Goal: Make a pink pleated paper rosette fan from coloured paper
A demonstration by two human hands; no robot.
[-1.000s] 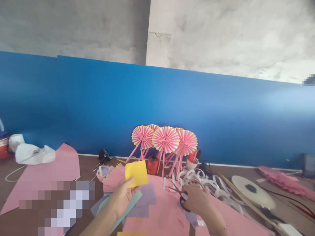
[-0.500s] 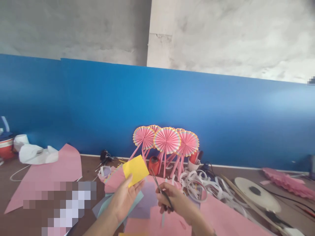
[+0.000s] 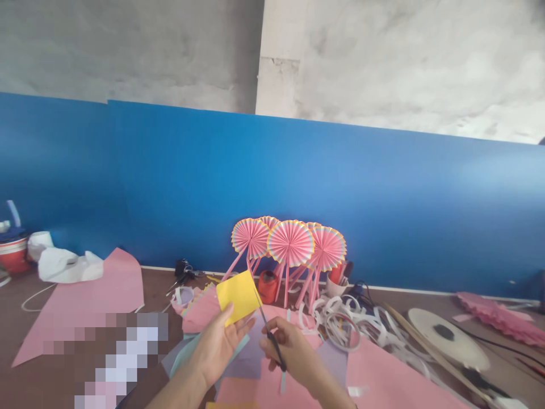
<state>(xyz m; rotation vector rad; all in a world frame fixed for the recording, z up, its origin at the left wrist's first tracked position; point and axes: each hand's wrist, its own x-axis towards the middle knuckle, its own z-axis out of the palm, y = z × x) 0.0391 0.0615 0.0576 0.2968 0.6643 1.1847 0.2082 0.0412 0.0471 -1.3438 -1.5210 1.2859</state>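
A square piece of yellow paper [image 3: 239, 295] is pinched by its lower left part in my left hand [image 3: 219, 343], thumb on top and fingers beneath. My right hand [image 3: 293, 352] grips a pair of dark-handled scissors [image 3: 272, 336] by the loops. The blades point up and left, lying along the right edge of the yellow paper. Whether the blades are apart is hard to make out. Under both hands lie pink sheets [image 3: 272, 379] and purple paper [image 3: 247, 355].
Several pink pleated paper fans [image 3: 290, 243] on sticks stand behind the hands, by a red roll [image 3: 268, 287] and the blue panel [image 3: 191, 182]. Curled white strips [image 3: 340, 321] and a pale disc [image 3: 447, 338] lie right. Pink paper [image 3: 97, 298] and crumpled white material [image 3: 70, 265] lie left.
The scissors in my right hand have moved left and now meet the right edge of the yellow paper. My left hand keeps hold of the paper, which has turned slightly.
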